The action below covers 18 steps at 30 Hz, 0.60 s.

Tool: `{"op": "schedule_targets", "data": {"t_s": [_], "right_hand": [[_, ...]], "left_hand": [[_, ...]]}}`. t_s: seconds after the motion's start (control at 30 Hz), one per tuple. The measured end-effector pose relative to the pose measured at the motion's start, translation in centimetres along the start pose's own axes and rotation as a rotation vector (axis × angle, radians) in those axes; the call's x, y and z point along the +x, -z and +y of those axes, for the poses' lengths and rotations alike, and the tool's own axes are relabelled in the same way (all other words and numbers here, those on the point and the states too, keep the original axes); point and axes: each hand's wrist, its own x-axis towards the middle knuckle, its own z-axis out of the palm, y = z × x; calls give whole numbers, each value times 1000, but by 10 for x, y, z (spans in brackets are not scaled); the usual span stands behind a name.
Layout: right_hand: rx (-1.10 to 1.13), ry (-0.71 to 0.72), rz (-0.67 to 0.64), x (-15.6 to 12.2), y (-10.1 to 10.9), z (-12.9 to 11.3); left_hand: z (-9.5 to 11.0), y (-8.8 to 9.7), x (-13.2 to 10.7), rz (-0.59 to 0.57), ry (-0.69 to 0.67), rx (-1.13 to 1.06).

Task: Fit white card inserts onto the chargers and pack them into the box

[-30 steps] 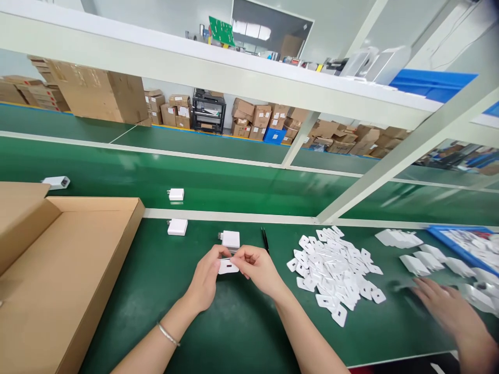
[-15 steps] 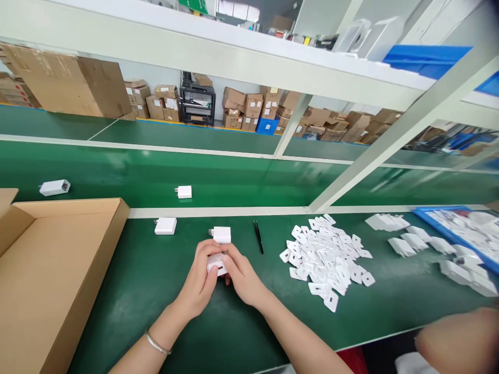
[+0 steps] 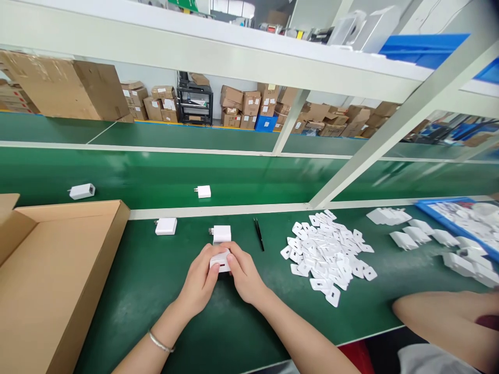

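Both hands are closed around a white charger (image 3: 221, 262), whose end with a dark slot faces me. My left hand (image 3: 199, 276) grips its left side, thumb near the slot. On the other side, my right hand (image 3: 245, 272) holds it with thumb and fingers. Just beyond the fingertips lies another white charger (image 3: 221, 234) with its prongs to the left. A further charger (image 3: 166, 226) rests to the left of that one. Black tweezers (image 3: 259, 234) lie to the right of my hands, and past them spreads a pile of small white plates (image 3: 329, 254) with cut-outs.
An open cardboard box (image 3: 58, 291) takes up the left side. Two chargers ride on the green belt (image 3: 163, 176) behind the rail. Several white housings (image 3: 419, 235) and a blue tray (image 3: 440, 205) are at right. Another person's arm (image 3: 444, 317) reaches in at lower right.
The slotted end of the charger in my hands has levelled and my right fingers have shifted on it. The belt's chargers have moved right. The other person's arm extends further left.
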Motion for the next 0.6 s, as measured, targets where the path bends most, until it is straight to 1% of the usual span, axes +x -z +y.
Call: {"op": "schedule_targets", "data": {"t_s": [0.13,0.33,0.5,0.6], "right_hand": [[16,3,16,0,0,1],[87,-10,-1,1,0,2],[99,-3,-3,1,-3,-2],[83,9,10,1,-6,0]], "left_hand": [[-2,-2,2,14,-13,-30],[-2,-3,7,24,-33,-85],[-4,-4,6,60,-43,-66],[-5,-5,6,92,-43,-43]]}}
